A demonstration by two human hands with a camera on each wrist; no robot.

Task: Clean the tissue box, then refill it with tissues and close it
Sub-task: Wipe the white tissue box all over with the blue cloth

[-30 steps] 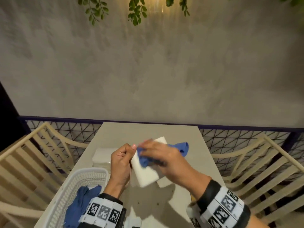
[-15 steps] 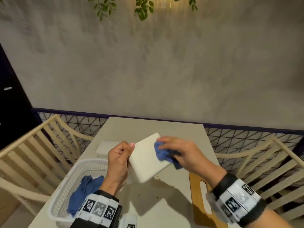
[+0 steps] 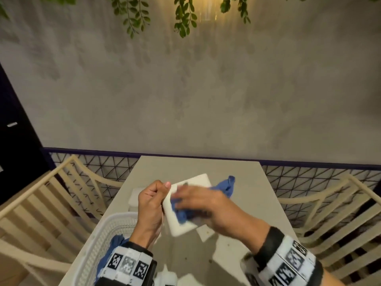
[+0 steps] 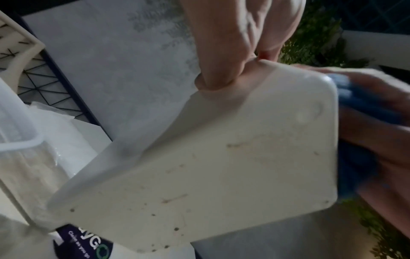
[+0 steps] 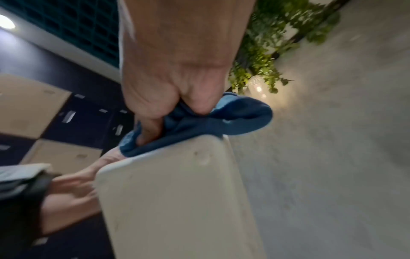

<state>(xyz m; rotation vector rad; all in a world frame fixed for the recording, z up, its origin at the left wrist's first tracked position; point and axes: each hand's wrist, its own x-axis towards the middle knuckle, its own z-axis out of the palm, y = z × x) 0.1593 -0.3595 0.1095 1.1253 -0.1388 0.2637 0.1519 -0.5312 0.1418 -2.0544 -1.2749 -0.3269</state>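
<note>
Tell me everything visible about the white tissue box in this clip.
The white tissue box is a flat, rounded-cornered case, seemingly plastic, held tilted above the table. The left hand grips its left edge, thumb on the upper face; the right hand presses a blue cloth against that face. In the left wrist view its other broad face shows dark specks and faint brown smears. Any opening or lid is not visible.
</note>
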